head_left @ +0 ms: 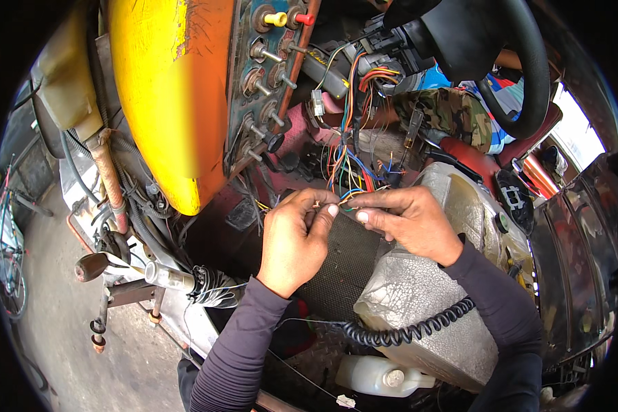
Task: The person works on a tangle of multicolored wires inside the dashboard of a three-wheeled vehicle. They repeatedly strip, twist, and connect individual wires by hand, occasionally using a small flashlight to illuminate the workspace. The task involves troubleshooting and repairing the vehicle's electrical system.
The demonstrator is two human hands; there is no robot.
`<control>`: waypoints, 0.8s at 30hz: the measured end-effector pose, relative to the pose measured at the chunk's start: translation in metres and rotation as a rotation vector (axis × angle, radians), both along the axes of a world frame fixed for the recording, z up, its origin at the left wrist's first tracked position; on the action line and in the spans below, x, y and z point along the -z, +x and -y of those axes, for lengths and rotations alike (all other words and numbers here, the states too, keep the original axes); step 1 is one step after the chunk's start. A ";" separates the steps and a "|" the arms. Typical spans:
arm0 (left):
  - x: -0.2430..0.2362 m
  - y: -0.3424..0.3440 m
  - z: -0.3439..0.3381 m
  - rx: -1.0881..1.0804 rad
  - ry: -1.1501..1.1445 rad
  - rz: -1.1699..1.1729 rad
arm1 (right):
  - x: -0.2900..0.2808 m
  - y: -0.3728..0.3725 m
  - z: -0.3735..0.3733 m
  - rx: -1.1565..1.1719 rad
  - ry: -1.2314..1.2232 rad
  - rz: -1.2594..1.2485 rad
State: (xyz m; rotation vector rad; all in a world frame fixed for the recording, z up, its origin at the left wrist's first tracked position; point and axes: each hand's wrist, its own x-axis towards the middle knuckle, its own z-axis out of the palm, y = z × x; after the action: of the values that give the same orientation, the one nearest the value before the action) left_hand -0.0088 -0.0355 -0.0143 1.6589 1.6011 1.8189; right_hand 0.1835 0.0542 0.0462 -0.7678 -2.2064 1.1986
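My left hand (296, 244) pinches a thin wire (340, 204) between thumb and fingers at the middle of the head view. My right hand (412, 223) comes from the right and pinches the same small group of wire ends, its fingertips close to the left ones. Beyond both hands a loom of loose coloured wires (357, 158) drops from below a black steering wheel (532, 82), with a white connector (317, 103) among it. Left of the loom stands a panel (261, 89) with metal toggle switches and yellow and red knobs.
A yellow-orange body panel (151, 96) fills the upper left, beside hoses and rods. A grey padded cover (426, 309), a black coiled cable (405, 335) and a plastic jug (367, 374) lie at lower right. A camouflage-patterned cloth (446, 110) is near the wheel.
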 end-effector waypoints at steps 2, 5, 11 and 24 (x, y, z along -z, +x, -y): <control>0.000 0.000 0.000 -0.012 -0.021 0.004 | 0.002 -0.001 0.000 -0.015 -0.006 0.010; 0.000 -0.001 0.000 -0.021 -0.019 -0.003 | 0.006 -0.002 -0.001 -0.027 0.004 0.009; 0.006 -0.005 0.001 -0.007 -0.027 0.032 | 0.006 0.000 -0.003 -0.023 0.012 -0.014; 0.011 -0.007 -0.001 0.044 0.020 0.108 | 0.003 0.010 -0.009 0.068 0.121 -0.005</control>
State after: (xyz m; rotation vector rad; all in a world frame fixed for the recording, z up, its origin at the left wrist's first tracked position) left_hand -0.0157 -0.0342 -0.0254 1.5627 1.4948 1.8749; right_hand 0.1935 0.0634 0.0430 -0.7824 -2.2082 1.0231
